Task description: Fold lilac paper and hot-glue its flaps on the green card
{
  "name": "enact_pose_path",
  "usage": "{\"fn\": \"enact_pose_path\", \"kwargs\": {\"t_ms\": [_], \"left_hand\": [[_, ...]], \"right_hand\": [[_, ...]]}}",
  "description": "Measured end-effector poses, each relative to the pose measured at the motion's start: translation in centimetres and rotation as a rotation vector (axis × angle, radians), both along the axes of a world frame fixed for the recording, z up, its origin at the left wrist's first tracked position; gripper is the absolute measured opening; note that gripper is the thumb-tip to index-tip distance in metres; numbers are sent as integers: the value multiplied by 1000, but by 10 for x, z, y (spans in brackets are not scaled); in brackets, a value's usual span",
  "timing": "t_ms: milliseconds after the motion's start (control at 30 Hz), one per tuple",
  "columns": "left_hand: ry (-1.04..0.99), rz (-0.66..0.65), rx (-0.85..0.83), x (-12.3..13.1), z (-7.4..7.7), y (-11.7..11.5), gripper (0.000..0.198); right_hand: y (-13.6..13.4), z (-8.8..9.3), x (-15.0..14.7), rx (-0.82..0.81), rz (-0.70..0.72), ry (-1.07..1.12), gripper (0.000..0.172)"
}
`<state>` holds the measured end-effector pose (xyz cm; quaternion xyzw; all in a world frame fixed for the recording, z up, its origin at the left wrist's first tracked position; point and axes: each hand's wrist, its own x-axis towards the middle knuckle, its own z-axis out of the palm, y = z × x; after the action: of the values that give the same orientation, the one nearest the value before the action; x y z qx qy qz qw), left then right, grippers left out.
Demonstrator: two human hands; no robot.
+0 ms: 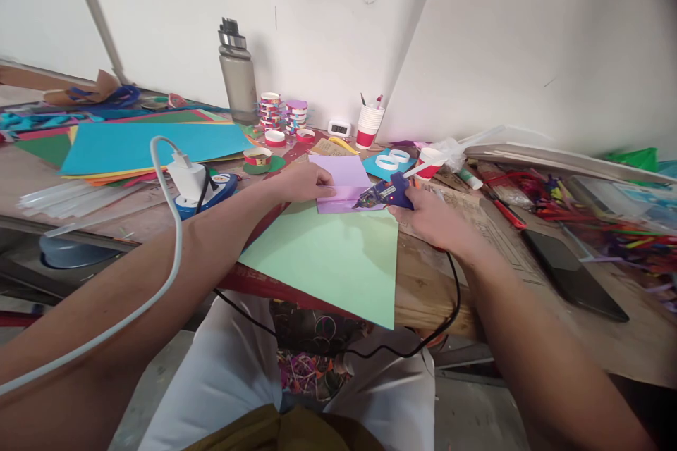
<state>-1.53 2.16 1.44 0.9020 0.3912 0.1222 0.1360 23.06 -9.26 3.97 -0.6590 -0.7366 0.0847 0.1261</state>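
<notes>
a pale green sheet is lying on the near side of the purple paper, which is resting on the tabletop between the hands. at the purple paper's left edge, the left hand is holding it in a narrow grip. at its right, the right hand is wrapping its grip round a blue glue gun, whose nozzle is pointing at the paper's near strip; whether it is touching, i cannot tell. folding is seemingly done, since creases are showing across the paper; gluing is apparently remaining unfinished. beyond the paper, white rings are lying to its right, and stacked rings are standing to its left.
</notes>
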Motion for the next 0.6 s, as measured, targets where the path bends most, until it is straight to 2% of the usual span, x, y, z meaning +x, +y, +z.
{"fn": "enact_pose_path", "kwargs": {"t_ms": [333, 600], "left_hand": [[-62, -27, -60, -3, 0, 1, 32], [-51, -24, -51, -2, -2, 4, 31]], "right_hand": [[3, 0, 8, 5, -45, -46, 23], [4, -4, -15, 9, 36, 57, 22]]}}
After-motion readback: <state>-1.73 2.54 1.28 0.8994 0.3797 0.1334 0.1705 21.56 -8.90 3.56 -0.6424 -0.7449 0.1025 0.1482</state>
